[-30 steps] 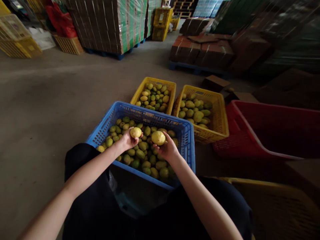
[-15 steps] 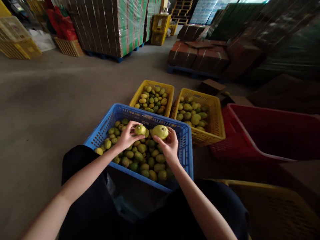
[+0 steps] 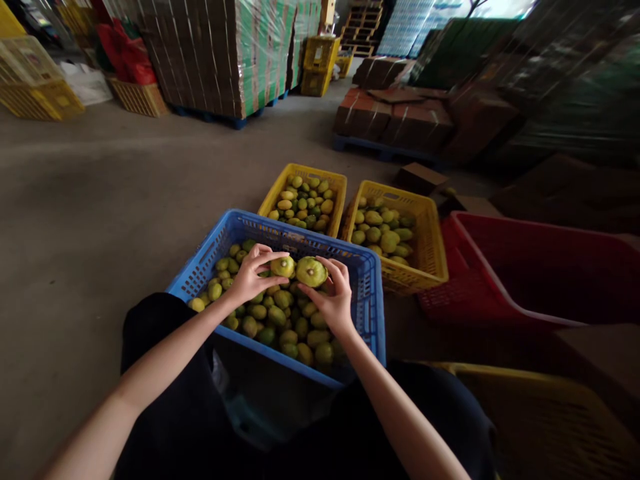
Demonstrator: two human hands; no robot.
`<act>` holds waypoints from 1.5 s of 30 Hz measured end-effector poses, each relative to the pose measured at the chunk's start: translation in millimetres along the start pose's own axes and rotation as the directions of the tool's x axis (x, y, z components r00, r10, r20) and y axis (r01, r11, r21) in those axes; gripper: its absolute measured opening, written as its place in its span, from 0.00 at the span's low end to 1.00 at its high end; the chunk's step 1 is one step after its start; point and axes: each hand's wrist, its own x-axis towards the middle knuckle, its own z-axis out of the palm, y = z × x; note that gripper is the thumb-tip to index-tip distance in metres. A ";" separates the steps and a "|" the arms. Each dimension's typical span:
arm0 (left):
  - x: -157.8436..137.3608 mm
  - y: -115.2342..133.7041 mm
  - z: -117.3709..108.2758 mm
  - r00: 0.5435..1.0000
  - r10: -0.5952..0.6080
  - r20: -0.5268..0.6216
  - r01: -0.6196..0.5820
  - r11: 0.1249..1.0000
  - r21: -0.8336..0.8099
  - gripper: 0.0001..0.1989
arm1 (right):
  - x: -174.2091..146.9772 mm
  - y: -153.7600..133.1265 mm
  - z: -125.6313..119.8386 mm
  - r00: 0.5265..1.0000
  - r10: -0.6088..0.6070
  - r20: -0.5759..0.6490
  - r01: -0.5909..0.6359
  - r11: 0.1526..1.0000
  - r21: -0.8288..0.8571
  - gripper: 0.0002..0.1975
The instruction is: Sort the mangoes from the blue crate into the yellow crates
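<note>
Over the blue crate (image 3: 367, 300), my left hand (image 3: 253, 275) is closed on a small yellow-green lemon (image 3: 283, 267), held between thumb and fingers with one end facing me. Beside it, my right hand (image 3: 336, 293) grips a larger, greener lemon (image 3: 311, 271), its stem end toward me. The two fruits are side by side with little space between them. Below both hands, many green and yellowish lemons (image 3: 280, 317) cover the bottom of the crate. My hands and wrists hide part of that fruit.
Behind the blue crate stand two yellow crates, the left one (image 3: 341, 193) and the right one (image 3: 435, 233), both holding lemons. A red bin (image 3: 500, 287) is at the right. Another yellow crate (image 3: 525, 380) sits by my right knee. Wrapped pallet stacks (image 3: 200, 60) stand farther back.
The right-hand lemon has been turned so its stem end faces me and has shifted slightly left. The left-hand lemon has tilted a little. Both hands keep their hold.
</note>
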 end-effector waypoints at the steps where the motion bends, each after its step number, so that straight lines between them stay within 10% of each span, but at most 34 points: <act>1: 1.3 0.6 -0.6 0.999 -0.044 0.004 0.044 0.998 -0.040 0.25 | 1.6 -0.5 -0.8 0.998 0.056 0.019 -0.057 0.997 0.059 0.28; 5: 7.0 -2.1 -4.3 0.962 -0.271 0.023 0.263 0.908 -0.325 0.24 | 8.2 -2.5 -4.8 0.939 0.318 0.133 -0.345 0.872 0.347 0.31; 13: 6.9 -16.8 0.6 0.768 -0.614 0.183 0.516 0.423 -0.745 0.10 | 15.5 -6.7 -10.6 0.803 0.510 0.308 -0.591 0.616 0.521 0.22; 26: 5.3 -12.4 9.4 0.754 -0.654 0.059 0.506 0.521 -0.687 0.10 | 17.1 -1.8 -6.5 0.707 0.582 0.402 -0.694 0.461 0.553 0.22; 45: 4.6 -20.7 1.6 0.815 -0.549 0.184 0.518 0.548 -0.657 0.12 | 22.8 1.3 -20.9 0.723 0.536 0.435 -0.686 0.490 0.537 0.25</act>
